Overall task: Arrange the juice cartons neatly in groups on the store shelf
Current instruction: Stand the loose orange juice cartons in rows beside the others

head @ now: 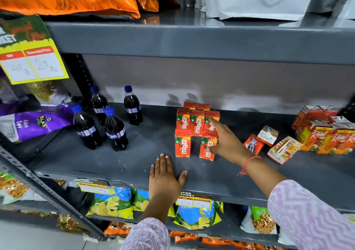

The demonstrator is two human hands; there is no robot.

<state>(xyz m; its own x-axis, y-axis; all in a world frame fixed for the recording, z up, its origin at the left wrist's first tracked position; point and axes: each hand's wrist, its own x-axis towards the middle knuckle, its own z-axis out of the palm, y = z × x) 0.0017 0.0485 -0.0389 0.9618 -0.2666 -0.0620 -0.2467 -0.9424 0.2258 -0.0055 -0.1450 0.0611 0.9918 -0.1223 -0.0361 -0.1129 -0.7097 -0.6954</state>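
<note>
Right hand (227, 142) fingers spread, against the front-right Maaza carton (207, 147), covering its right side; real grip unclear. Maaza cartons (196, 122) stand grouped mid-shelf (119, 165), back row mostly hidden. Left hand (165, 175) flat, open on shelf at 6 o'clock. Real cartons (315, 134) at 3 o'clock, cut off by frame; loose cartons (282, 150) tipped between. Cola bottles (115, 129) at 9 o'clock.

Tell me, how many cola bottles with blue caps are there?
4, all at the shelf's left: back-left bottle, back-right bottle, front-left bottle, front-right bottle. None looks hidden.
</note>
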